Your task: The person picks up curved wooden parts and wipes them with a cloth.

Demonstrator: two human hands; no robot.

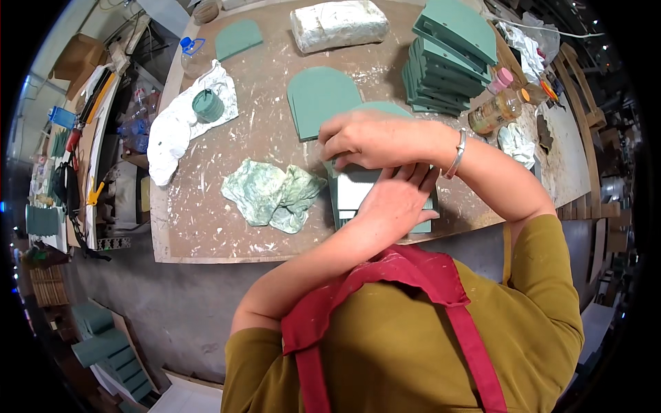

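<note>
My arms cross over a green piece with a white, slatted-looking middle (351, 193), lying near the table's front edge. My right hand (368, 141) reaches across to its upper left; the fingers are curled down and closed at that edge. Beneath my right wrist, my left hand (396, 199) grips the right part of the piece, thumb apart from the fingers. Its fingertips are partly hidden. Just beyond my hands lie green round-topped panels (322, 96), and another green panel (389, 108) is partly covered by my right hand. A crumpled, green-stained cloth (265, 193) lies to the left.
A tall stack of green panels (447, 69) stands at the back right, beside a bottle (497, 113) of brownish liquid. A wrapped white block (339, 26) lies at the back. Leftward, a small green pot (208, 105) sits on white cloth (172, 134), near a clear jug (196, 62).
</note>
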